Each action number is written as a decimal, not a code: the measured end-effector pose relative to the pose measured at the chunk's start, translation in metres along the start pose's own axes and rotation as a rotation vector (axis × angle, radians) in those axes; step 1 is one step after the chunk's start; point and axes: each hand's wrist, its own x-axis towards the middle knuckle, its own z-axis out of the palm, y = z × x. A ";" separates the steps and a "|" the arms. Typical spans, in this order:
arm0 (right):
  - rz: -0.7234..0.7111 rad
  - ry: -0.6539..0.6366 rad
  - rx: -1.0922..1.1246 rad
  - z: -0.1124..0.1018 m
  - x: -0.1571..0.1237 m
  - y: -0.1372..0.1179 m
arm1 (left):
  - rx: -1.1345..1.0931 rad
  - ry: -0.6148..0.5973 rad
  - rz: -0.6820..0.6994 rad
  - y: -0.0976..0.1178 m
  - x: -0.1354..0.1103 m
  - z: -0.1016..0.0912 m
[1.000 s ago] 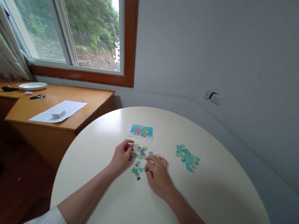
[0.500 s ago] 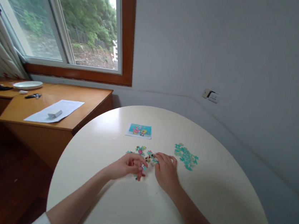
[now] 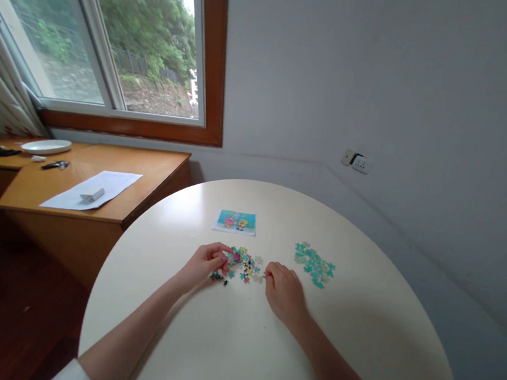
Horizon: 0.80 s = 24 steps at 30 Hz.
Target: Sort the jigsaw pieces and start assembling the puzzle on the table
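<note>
A mixed heap of small multicoloured jigsaw pieces (image 3: 245, 263) lies between my hands on the white round table. My left hand (image 3: 204, 262) is at the heap's left side, thumb and fingers closed together; what they hold, if anything, I cannot make out. On the heap's right side my right hand (image 3: 285, 290) rests with curled fingers, and a small pale jigsaw piece (image 3: 265, 276) shows at its fingertips. Farther right lies a separate group of teal jigsaw pieces (image 3: 314, 264). Behind the heap is a picture card (image 3: 234, 221) with a pink and a yellow cartoon figure on teal.
The round table (image 3: 198, 354) has a curved edge near the wall. To the left stands a wooden desk (image 3: 155, 166) bearing a paper sheet (image 3: 117, 183), a small white box (image 3: 92, 193) and a white plate (image 3: 47, 146). A wall socket (image 3: 361, 163) is at the right.
My left hand has moved left and slightly away from me, uncovering more of the mixed heap. My right hand's fingers have drawn back from the heap and curled in.
</note>
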 end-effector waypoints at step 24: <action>-0.106 0.024 0.431 0.006 0.001 0.007 | -0.260 0.562 0.072 -0.002 0.012 -0.017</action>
